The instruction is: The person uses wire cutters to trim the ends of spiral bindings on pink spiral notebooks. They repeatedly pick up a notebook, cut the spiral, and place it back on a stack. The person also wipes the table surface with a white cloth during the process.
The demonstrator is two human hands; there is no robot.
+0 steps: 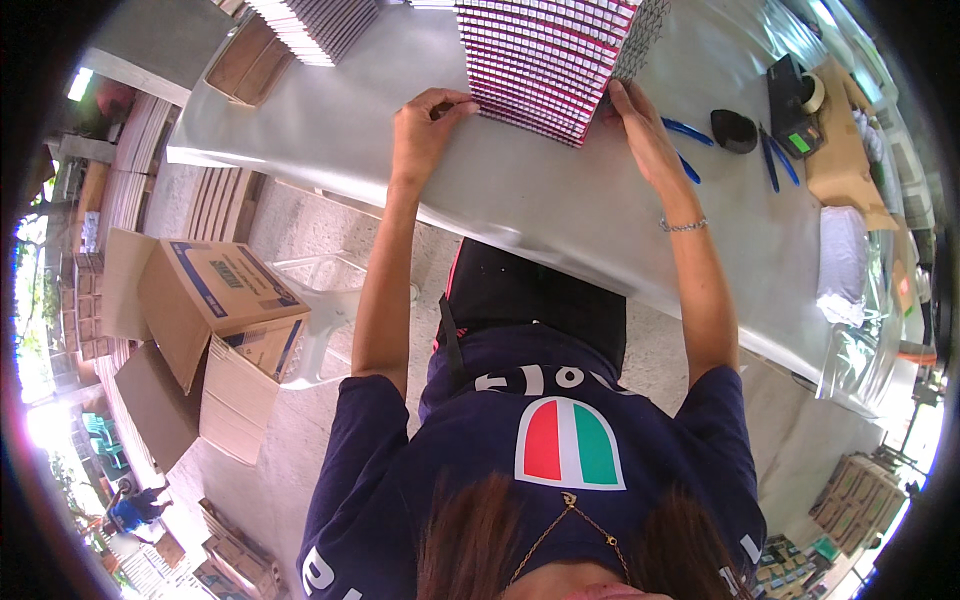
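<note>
In front of me on the grey-covered table lies a red-and-white striped stack (pixel 540 75), made of many thin rows that look like small tile strips. At its near left corner, my left hand (pixel 425 130) is closed, thumb and fingers pinched on the edge. My right hand (pixel 645 130) holds the right side near the front corner, its thumb on top and its other fingers partly hidden. A darker, mesh-like side (pixel 642 40) of the stack shows above the right hand. Close to my right wrist lie blue-handled pliers (pixel 687 131), partly covered by the forearm.
Further right are a rounded black object (pixel 733 131), a second blue-handled tool (pixel 778 160), a black box (pixel 793 108), brown cardboard (pixel 840 135) and a white packet (pixel 843 255). Another stack (pixel 320 25) and a brown tray (pixel 250 60) stand left. An open carton (pixel 215 320) sits below the table.
</note>
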